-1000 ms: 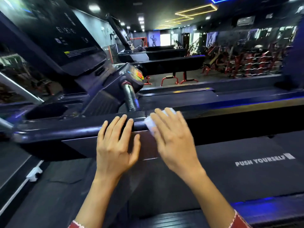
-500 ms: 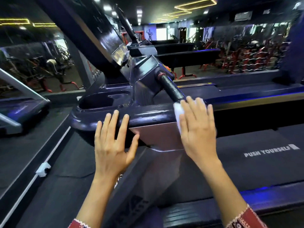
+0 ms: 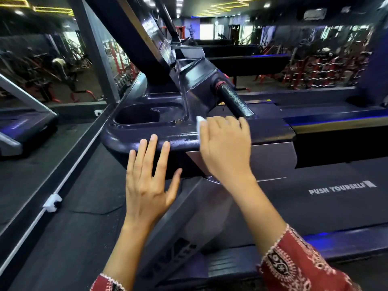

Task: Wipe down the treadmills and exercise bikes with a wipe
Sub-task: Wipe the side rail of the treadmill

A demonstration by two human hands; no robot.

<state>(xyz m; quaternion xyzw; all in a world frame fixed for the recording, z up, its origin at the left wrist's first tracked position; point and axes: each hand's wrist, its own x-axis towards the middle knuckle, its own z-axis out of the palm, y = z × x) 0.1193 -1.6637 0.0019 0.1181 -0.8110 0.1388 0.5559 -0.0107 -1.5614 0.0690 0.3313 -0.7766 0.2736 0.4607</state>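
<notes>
Your left hand is spread wide. Four fingers are straight and slightly fanned and the thumb is out toward 3 o'clock. The fingertips rest on the rounded front edge of the treadmill console and hold nothing.

Your right hand lies at 2 o'clock from the left, close beside it but not touching. Its fingers are held together, nearly straight, and press one white wipe flat onto the top of the console edge. Only a corner of the wipe shows, at 10 o'clock of the knuckles. The thumb is hidden, so I cannot tell whether it pinches the wipe.

One textured handlebar grip slants down from 12 o'clock and ends just beyond your right fingertips. One recessed tray sits in the console at 11 o'clock of your left hand. The belt, printed PUSH YOURSELF, runs off toward 3 o'clock. Two red patterned sleeves show at 6 o'clock.
</notes>
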